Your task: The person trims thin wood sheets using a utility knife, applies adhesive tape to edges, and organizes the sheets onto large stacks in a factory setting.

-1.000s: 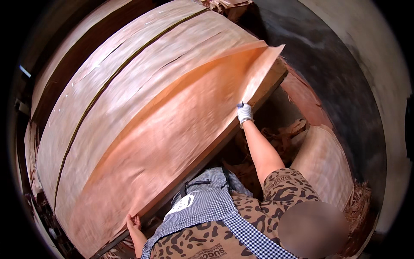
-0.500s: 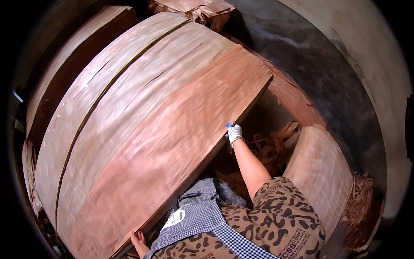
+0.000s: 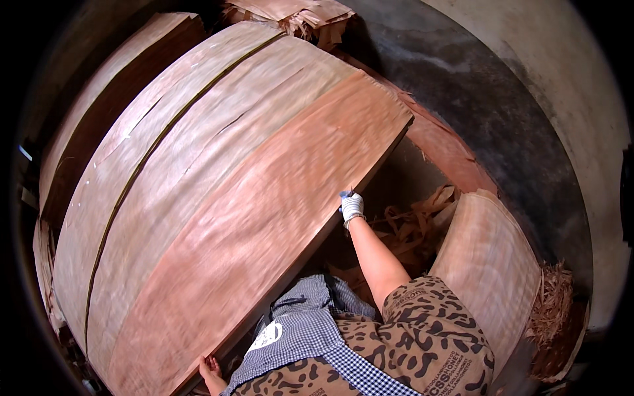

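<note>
A wide reddish sheet of wood veneer [image 3: 264, 218] lies along the near side of a broad stack, its long edge running slantwise toward me. At that edge's lower left end, my bare left hand [image 3: 211, 371] grips the rim with its fingers bent against it. Farther up the same edge, my right hand [image 3: 352, 205], in a white glove with blue fingertips, is closed on the rim. The undersides of both grips are hidden. Paler veneer sheets [image 3: 198, 155] cover the rest of the stack, with a dark strap [image 3: 143, 158] across them.
Another veneer stack [image 3: 99, 92] stands at the far left. Loose veneer strips [image 3: 413, 224] lie below the edge on the right. A pale curved veneer pile [image 3: 489, 257] is beside me, with shredded scraps [image 3: 553, 300] at its end. A dark-based wall [image 3: 475, 99] rises behind.
Both hands keep their places on the sheet's edge. My right hand and forearm appear slightly farther left and lower; the sheet's far corner has shifted a little left too.
</note>
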The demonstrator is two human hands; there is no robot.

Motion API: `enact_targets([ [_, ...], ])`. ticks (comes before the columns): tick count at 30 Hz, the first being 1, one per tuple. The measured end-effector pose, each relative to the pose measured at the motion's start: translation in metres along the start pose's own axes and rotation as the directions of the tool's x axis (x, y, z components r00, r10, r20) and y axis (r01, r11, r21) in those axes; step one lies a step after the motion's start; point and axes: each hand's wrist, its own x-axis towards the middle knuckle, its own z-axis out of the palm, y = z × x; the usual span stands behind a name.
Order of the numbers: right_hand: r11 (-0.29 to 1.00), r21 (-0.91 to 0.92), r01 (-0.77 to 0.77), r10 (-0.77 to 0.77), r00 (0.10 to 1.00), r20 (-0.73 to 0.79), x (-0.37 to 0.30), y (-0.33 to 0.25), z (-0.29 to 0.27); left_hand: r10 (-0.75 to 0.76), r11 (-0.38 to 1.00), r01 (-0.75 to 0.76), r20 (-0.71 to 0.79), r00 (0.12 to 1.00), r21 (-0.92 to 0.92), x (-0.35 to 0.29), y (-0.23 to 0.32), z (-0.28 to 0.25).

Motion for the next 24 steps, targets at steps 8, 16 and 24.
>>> enact_targets([
  [8, 0.959, -0.248, 0.136, -0.140, 0.990, 0.004, 0.023, 0.008, -0.007, -0.012, 1.000, 0.012, -0.028, 1.000, 0.018, 0.002, -0.003, 0.012],
  [16, 0.961, -0.223, 0.161, -0.149, 0.986, 0.070, 0.002, -0.012, -0.003, 0.049, 0.998, -0.051, -0.105, 0.993, -0.021, 0.000, -0.006, 0.010],
  [24, 0.995, -0.056, 0.085, -0.080, 0.994, 0.079, 0.029, 0.008, -0.002, -0.006, 0.999, 0.004, -0.056, 0.998, -0.036, -0.008, -0.005, 0.019],
])
